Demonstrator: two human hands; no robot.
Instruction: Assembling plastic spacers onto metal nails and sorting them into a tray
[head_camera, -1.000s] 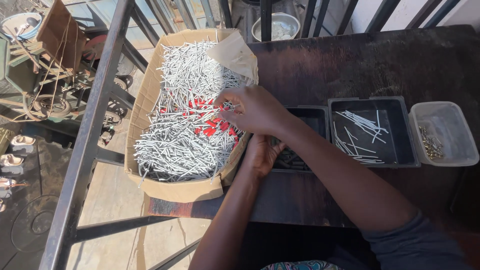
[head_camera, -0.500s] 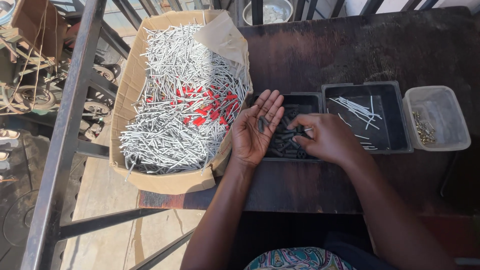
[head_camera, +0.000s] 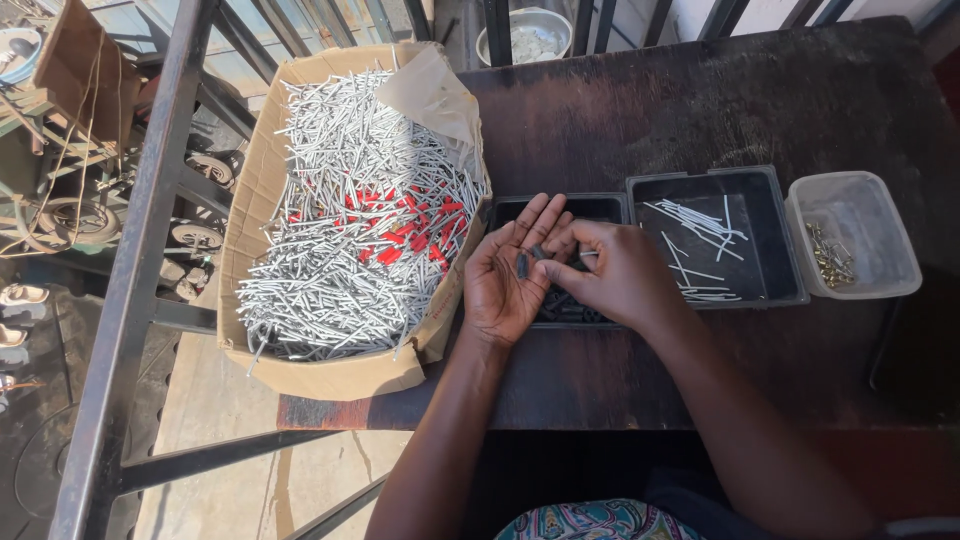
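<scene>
Over the near tray, at the table's front half, the left hand is held palm up and spread flat, with a few small dark pieces lying on it; the right hand is curled just beside it, its fingertips pinched on a thin nail at the edge of the palm; the near tray, black and holding dark bits, is mostly hidden beneath both hands. The step in hand is judged to be sorting: mixed pieces are being picked off the palm one by one. A fine pinch is called for next, so that one piece is lifted without the rest being tipped, and the palm must be kept level. Right of the near tray, and touching it, a second black tray is seen with loose silver nails scattered in it; further right, a clear tub holds a few brass-coloured screws. Left of the near tray a cardboard box is heaped with silver nails over something red. Beyond the near tray, past the table's far edge, a metal bowl is seen through bars.
</scene>
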